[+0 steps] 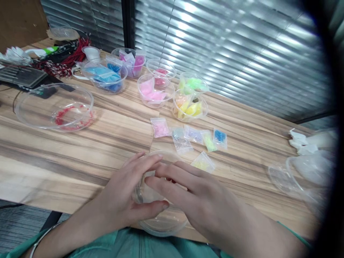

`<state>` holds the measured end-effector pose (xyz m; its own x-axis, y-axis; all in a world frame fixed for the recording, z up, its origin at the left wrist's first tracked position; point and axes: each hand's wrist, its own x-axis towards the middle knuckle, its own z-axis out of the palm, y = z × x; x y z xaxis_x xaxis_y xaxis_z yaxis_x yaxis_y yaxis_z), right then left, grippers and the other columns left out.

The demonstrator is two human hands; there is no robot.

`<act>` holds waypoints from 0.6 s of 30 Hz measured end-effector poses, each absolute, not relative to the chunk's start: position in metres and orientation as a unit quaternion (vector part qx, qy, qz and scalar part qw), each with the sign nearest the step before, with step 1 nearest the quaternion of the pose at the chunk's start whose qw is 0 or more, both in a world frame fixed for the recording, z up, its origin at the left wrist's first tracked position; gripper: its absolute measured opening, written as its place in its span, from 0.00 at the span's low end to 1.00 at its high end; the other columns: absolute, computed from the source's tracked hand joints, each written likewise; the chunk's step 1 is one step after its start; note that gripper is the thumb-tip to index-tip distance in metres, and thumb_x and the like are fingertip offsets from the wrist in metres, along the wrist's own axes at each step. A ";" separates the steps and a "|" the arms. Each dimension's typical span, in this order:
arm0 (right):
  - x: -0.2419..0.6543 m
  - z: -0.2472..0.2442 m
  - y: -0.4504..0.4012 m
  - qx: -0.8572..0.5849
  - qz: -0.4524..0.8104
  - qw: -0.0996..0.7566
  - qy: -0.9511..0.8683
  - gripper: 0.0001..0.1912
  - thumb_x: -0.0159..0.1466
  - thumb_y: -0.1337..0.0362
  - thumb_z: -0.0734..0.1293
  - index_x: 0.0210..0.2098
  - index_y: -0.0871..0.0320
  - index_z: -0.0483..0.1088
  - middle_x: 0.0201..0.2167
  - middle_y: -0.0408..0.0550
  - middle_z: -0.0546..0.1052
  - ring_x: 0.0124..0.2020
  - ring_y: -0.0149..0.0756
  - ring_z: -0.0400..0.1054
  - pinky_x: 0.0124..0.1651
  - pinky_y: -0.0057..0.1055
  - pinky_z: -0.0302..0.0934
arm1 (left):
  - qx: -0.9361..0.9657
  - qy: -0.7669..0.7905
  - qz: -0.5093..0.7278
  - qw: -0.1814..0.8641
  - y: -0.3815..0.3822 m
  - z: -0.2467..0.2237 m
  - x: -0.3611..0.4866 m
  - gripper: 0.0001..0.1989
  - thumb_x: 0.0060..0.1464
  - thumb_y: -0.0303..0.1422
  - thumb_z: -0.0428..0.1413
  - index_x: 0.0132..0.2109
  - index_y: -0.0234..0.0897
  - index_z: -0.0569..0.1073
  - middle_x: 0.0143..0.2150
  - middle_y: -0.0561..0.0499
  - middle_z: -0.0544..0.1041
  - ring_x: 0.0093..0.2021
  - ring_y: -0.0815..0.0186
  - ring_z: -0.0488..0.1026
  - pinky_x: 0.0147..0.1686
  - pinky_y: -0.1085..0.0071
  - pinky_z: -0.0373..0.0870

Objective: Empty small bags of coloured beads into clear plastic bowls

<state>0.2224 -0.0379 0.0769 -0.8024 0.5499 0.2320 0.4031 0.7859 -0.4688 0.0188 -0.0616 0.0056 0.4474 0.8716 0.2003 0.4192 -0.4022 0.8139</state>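
Observation:
A clear round plastic container (pixel 163 227) stands at the front edge of the wooden table. Over its left side lies my left hand (pixel 131 193), thumb and fingers apart. My right hand (pixel 188 186) reaches over the container from the right, its fingers curved and slightly spread, meeting the left fingertips. Nothing shows in either hand. Just beyond the hands are small zip bags of beads: pink (pixel 160 127), pale yellow (pixel 203 162), yellow-green (pixel 208 141) and blue (pixel 220 137).
Clear bowls with blue bags (pixel 107 76), pink bags (pixel 153 92) and yellow bags (pixel 191 107) stand farther back. A large clear container (pixel 24 114) is at the left, near red and black cords (pixel 77 52). Clear plastic containers (pixel 282 175) lie at the right.

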 end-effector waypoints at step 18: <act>0.239 0.074 -0.039 -0.307 0.251 0.250 -0.883 0.19 0.69 0.78 0.57 0.54 0.55 0.68 0.51 0.48 0.75 0.48 0.33 0.72 0.47 0.28 0.69 | 0.751 0.421 0.351 0.368 -0.064 -0.006 0.018 0.41 0.58 0.37 0.63 0.71 0.57 0.49 0.64 0.51 0.73 0.62 0.58 0.73 0.58 0.64 0.76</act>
